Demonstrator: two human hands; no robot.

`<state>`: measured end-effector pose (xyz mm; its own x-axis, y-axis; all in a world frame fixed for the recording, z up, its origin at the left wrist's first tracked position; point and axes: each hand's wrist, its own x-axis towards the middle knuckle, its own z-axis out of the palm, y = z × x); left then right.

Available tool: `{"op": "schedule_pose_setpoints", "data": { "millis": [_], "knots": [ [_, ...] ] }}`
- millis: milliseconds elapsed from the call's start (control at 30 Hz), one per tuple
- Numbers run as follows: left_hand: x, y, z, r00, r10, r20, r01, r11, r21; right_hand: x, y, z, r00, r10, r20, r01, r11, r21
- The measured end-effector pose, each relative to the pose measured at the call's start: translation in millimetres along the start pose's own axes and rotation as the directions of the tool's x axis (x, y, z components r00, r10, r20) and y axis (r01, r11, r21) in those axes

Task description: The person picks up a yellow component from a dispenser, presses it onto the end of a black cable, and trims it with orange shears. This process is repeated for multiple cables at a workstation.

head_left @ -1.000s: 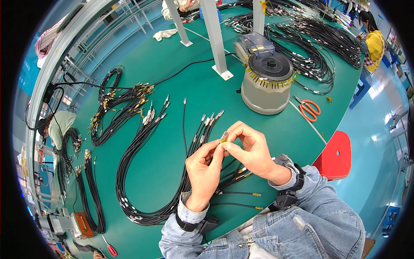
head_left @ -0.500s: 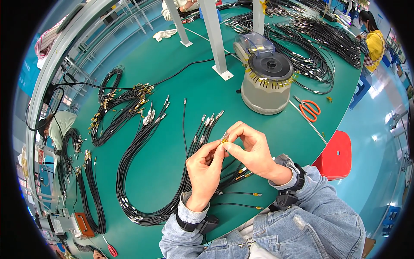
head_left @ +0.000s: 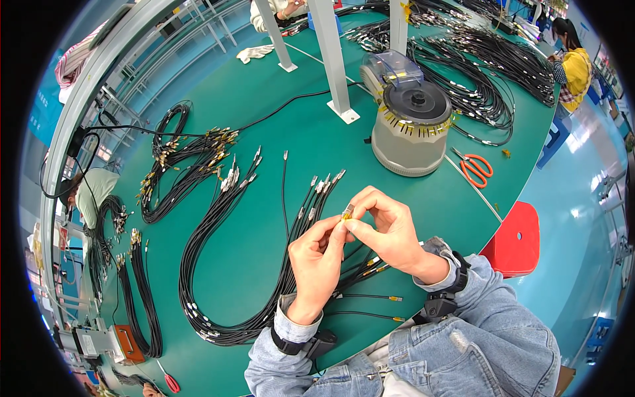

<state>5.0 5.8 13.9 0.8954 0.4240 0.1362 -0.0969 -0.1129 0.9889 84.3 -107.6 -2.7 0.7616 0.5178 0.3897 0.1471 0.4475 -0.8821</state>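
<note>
My left hand (head_left: 316, 261) and my right hand (head_left: 390, 231) meet above the table, each closed in a pinch. Between their fingertips is a small metal cable connector (head_left: 348, 210) with a bit of yellow tape (head_left: 346, 216) on it; the fingers hide part of both. Under and beside my left hand runs a curved bundle of black cables (head_left: 192, 284) with silver connector ends. A few more cable ends with yellow tape (head_left: 395, 298) lie below my right hand.
Beyond my right hand stands a round tape dispenser (head_left: 409, 145) with yellow strips round its rim. Orange-handled scissors (head_left: 477, 171) lie beside it, and a red stool (head_left: 519, 241) stands past the table edge. More cable bundles (head_left: 178, 192) lie left. Grey posts (head_left: 331, 59) rise behind; people work farther off.
</note>
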Motion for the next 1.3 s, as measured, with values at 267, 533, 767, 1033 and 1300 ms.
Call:
{"op": "schedule_pose_setpoints", "data": {
  "millis": [267, 533, 767, 1033, 1300],
  "knots": [
    [1.0, 0.6, 0.1, 1.000, -0.003, -0.018, 0.003, 1.000, -0.004, -0.3, 1.1, 0.2, 1.000, -0.017, 0.007, 0.016, 1.000, 0.026],
    [-0.5, 0.0, 1.6, 1.000, 0.011, -0.019, -0.010, 1.000, 0.022, -0.1, 2.0, -0.4, 1.000, -0.007, -0.001, 0.007, 1.000, 0.000],
    [-0.6, -1.8, 1.3, 1.000, 0.014, -0.022, -0.014, 1.000, 0.020, -0.1, 1.8, 0.0, 1.000, -0.011, -0.009, 0.011, 1.000, 0.002],
    [-0.8, -1.4, 1.6, 1.000, 0.005, -0.018, -0.005, 1.000, 0.028, -0.3, 1.2, -0.6, 1.000, 0.003, -0.019, -0.003, 1.000, 0.002],
    [-0.7, -1.2, 2.6, 0.998, 0.054, -0.026, -0.053, 0.997, 0.049, 0.0, 1.7, -0.9, 1.000, 0.000, -0.020, 0.000, 1.000, -0.013]
  ]
}}
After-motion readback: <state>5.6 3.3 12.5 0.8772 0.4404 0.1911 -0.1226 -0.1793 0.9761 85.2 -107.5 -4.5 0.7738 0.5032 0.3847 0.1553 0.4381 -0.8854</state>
